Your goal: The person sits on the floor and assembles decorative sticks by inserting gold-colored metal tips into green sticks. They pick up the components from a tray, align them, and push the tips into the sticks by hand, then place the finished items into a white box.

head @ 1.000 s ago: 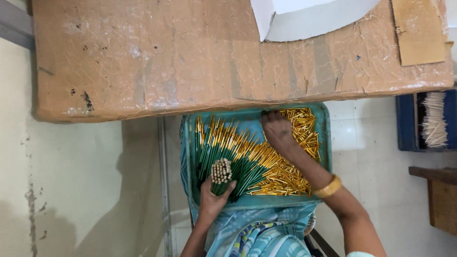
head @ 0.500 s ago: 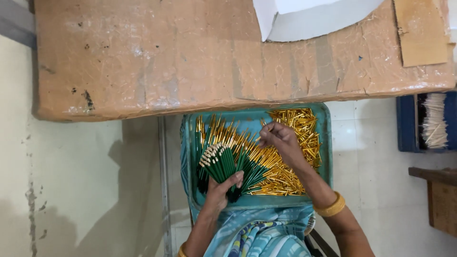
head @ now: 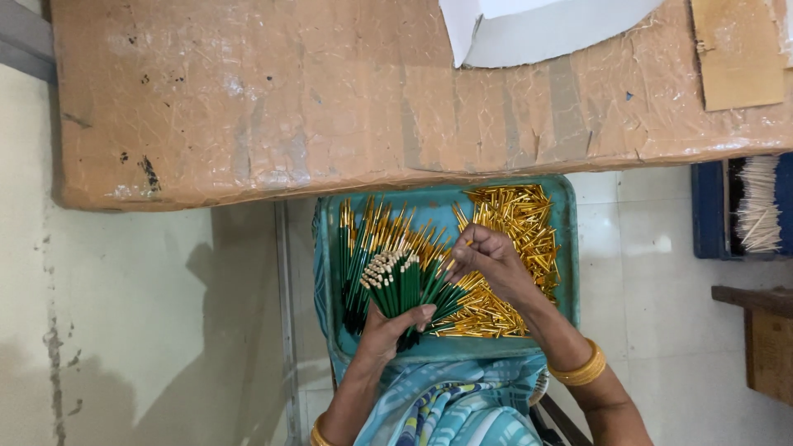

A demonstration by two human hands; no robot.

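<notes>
Fanning loosely from the closed grip of the left hand [head: 388, 326], a bundle of green sticks [head: 405, 285] is held over the teal tray [head: 570, 248] while the right hand [head: 487, 260] pinches a gold cap [head: 469, 243] beside it, and sticks could be spilled if that grip slackens.

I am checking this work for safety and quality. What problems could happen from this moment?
1. The left hand grips a fanned bundle of green sticks only at its lower end; some could slip out and mix with the sticks lying in the teal tray.
2. The right hand picks among the loose gold caps, heaped close to the tray's rim; a few might spill onto the floor.
3. The tray seems to rest on the person's lap, so it may tip.
</notes>
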